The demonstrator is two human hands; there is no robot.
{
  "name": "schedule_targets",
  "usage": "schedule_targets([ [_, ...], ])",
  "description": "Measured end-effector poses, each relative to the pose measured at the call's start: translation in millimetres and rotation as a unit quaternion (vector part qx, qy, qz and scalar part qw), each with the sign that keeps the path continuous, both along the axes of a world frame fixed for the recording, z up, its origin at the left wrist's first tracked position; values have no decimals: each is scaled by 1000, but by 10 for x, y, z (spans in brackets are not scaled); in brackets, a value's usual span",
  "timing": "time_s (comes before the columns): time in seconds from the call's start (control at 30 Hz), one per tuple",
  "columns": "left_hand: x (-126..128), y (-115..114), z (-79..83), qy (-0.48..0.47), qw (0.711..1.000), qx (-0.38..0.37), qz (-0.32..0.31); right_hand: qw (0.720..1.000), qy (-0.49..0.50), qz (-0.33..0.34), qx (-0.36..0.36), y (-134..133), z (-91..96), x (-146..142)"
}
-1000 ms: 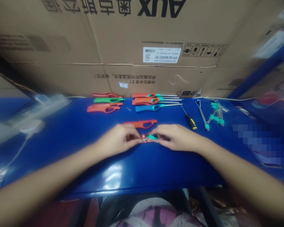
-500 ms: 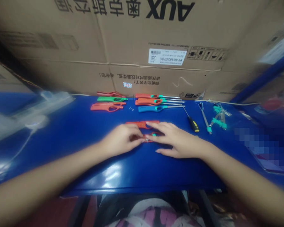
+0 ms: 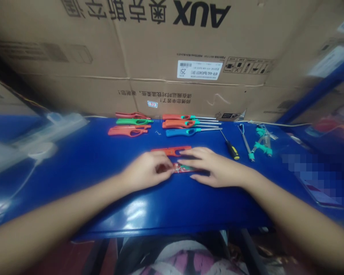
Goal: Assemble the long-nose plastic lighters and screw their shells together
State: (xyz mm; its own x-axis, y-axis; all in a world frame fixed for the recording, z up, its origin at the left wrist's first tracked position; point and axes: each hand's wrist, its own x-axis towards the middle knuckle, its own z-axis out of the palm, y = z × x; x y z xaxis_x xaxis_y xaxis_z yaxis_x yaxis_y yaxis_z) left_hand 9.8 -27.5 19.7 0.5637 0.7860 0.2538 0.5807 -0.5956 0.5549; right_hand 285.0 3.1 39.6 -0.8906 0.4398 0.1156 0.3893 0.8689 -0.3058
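An opened red lighter casing (image 3: pixel 177 170) lies on the blue table between my hands, with a green part and small metal pieces showing in it. My left hand (image 3: pixel 149 168) is closed, thumb and fingertips pinched at the casing's left end. Over its right end lies my right hand (image 3: pixel 215 166), fingers stretched out and apart, covering much of that side. Just behind is another red casing half (image 3: pixel 169 151), its right end near my right fingertips. Whether my left fingers hold a small part as well is hidden.
Red and green lighter handles (image 3: pixel 129 131) lie at the back left. Several long-tube lighters (image 3: pixel 182 132) lie beside them. Further right are a screwdriver (image 3: pixel 232 150) and metal tubes with green parts (image 3: pixel 265 147). A cardboard box (image 3: pixel 149 72) stands behind; a white power strip (image 3: pixel 60 130) is left.
My right fingers have shifted slightly over the casing, and more of its green part and metal pieces shows. My left hand stays pinched at the left end. The view has moved slightly.
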Motion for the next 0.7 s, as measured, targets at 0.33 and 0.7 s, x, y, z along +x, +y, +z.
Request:
schedule_targets([
  [0.33,8,-30,75,43,985,155,-64,999,37,-8,-15,76,72,47],
  [0.7,35,-26,4,120,976,135,-123,998,53,-12,-18,66,-38,-18],
])
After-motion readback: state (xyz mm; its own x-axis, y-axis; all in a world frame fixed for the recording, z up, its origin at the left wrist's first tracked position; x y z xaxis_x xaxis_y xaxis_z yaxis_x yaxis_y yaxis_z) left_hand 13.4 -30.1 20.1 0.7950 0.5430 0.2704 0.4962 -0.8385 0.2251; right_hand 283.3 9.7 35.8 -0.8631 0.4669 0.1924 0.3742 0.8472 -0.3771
